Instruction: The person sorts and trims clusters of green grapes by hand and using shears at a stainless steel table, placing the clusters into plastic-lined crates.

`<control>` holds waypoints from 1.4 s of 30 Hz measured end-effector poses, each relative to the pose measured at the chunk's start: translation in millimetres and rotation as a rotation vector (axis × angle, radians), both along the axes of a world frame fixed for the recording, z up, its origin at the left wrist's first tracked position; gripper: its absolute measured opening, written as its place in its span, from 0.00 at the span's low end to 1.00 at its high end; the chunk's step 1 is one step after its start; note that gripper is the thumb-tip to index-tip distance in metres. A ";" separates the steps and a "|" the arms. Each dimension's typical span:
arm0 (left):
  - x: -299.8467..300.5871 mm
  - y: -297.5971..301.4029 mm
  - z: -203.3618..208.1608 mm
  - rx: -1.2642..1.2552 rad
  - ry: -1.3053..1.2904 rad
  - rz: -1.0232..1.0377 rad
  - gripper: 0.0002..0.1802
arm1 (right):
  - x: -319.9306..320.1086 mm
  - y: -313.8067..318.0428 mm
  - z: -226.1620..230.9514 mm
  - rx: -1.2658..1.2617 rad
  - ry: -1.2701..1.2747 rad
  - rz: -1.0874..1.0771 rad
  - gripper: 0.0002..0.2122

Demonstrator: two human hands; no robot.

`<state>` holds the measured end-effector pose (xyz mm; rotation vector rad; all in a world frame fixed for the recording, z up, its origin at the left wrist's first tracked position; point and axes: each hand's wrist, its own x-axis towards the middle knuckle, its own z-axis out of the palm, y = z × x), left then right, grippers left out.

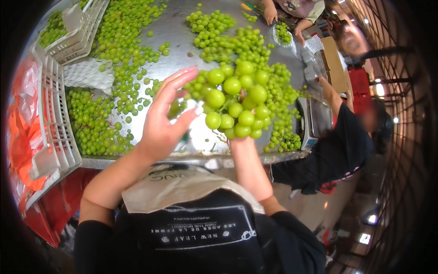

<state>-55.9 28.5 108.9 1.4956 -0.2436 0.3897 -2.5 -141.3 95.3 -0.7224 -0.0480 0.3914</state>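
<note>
A bunch of large green grapes (237, 102) is lifted above the metal table, close to me. My right hand (241, 142) holds it from below and behind; the grapes cover its fingers, and mostly the wrist shows. Just left of the bunch, my left hand (166, 112) is raised with thumb and fingers apart, holding nothing that I can see. Beyond the held bunch lies a long heap of grape bunches (248, 45). Many loose grapes (123, 59) spread over the left part of the metal table (175, 29).
White plastic crates (59, 114) line the left side, beside white foam netting (89, 75). On the right stands a weighing scale (315, 118), near a person in black (328, 141). Across the table, another person's hands (270, 14) are by a packed bunch (283, 34).
</note>
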 end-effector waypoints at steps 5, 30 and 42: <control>9.0 3.6 21.9 0.269 -0.151 0.054 0.17 | 7.8 -8.4 -9.7 0.314 -0.094 0.237 0.18; 14.9 -3.3 11.3 0.313 -0.151 -0.060 0.16 | -6.9 -8.8 2.9 -0.198 -0.013 -0.023 0.12; 2.1 -3.3 -11.0 0.026 0.090 -0.004 0.20 | -4.5 -23.6 -18.0 0.180 0.065 0.086 0.19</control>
